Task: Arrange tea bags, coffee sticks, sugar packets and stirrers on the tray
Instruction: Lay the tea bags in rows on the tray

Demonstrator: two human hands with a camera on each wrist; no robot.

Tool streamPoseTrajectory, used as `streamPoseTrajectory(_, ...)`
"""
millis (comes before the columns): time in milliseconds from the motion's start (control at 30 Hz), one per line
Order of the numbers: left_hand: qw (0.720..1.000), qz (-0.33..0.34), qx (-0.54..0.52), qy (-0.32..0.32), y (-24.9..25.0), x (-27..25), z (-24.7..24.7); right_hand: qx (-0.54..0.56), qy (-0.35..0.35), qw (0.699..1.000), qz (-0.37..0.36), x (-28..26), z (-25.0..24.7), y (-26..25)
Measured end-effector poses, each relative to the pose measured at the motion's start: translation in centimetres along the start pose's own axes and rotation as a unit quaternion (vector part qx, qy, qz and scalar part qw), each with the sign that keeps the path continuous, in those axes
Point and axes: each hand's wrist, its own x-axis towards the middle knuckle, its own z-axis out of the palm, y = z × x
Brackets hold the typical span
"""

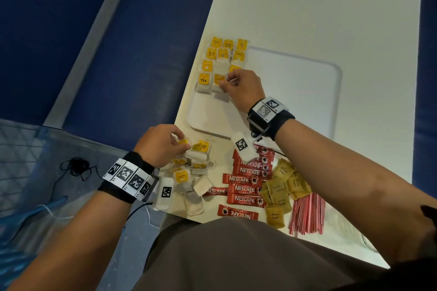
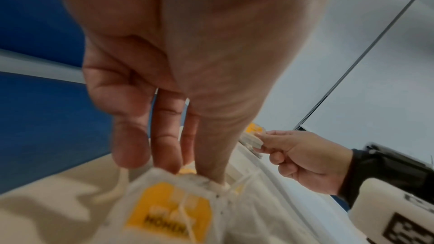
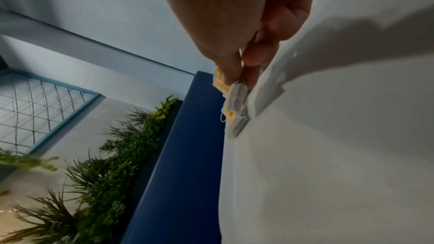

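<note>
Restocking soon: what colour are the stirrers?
Red and white striped stirrers, clearest in the head view.

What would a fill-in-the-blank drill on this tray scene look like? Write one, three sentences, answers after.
1. The only things on the tray so far are ____.
2. The red-striped stirrers lie beside the brown ____ packets.
3. The left hand pinches a tea bag from the loose pile while the right hand places one on the ____.

Answers: tea bags; sugar; tray

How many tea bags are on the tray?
11 tea bags in three columns at the tray's far left corner: four, four, three. The right hand may hide another.
</note>
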Motion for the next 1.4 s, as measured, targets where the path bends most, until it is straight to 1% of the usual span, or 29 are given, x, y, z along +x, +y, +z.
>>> streamPoseTrajectory(167,0.999,0.003,-0.036,0.003,-0.2,-0.2,0.2,-0.060,0.008,0.998,-0.002,0.7,0.8,0.2)
streamPoseTrajectory(333,0.999,-0.001,-0.051,0.017,0.0,0.0,0.7,-0.122,0.009,0.992,-0.011,0.9,1.1,0.1)
streamPoseTrajectory(467,0.998,0.029,-0.050,0.033,0.5,-0.2,0.5,-0.155,0.010,0.988,-0.017,0.8,1.2,0.0)
streamPoseTrajectory(633,0.996,0.061,-0.063,0.011,1.9,-0.4,0.6,-0.148,0.015,0.989,-0.015,0.6,1.1,-0.3)
streamPoseTrajectory(767,0.997,0.068,-0.042,-0.018,2.4,-0.3,0.7,-0.114,0.017,0.993,-0.005,0.0,0.7,-0.6)
streamPoseTrajectory(867,0.996,0.074,-0.035,-0.026,2.4,-0.4,0.7,-0.088,0.006,0.996,-0.006,-1.0,0.3,-1.1)
streamPoseTrajectory(967,0.996,0.076,-0.043,-0.033,2.3,-0.5,0.5,-0.066,-0.030,0.997,-0.033,-2.9,-0.5,-2.0)
streamPoseTrajectory(1033,0.995,0.081,-0.057,-0.033,2.1,-0.6,0.2,-0.073,-0.084,0.992,-0.065,-4.8,-0.9,-2.2)
streamPoseTrajectory(1133,0.992,0.097,-0.075,-0.024,2.1,-1.2,-0.3,-0.098,-0.175,0.974,-0.108,-7.5,-1.1,-1.8)
streamPoseTrajectory(1200,0.990,0.099,-0.100,-0.020,2.2,-1.7,-0.7,-0.107,-0.215,0.963,-0.122,-9.0,-1.1,-1.1)
streamPoseTrajectory(1300,0.984,0.097,-0.149,-0.024,2.4,-2.4,-1.0,-0.090,-0.252,0.956,-0.120,-10.7,-1.0,-0.2)
streamPoseTrajectory(1400,0.972,0.084,-0.215,-0.039,2.8,-2.9,-1.0,-0.049,-0.269,0.955,-0.118,-11.6,-0.8,0.2)
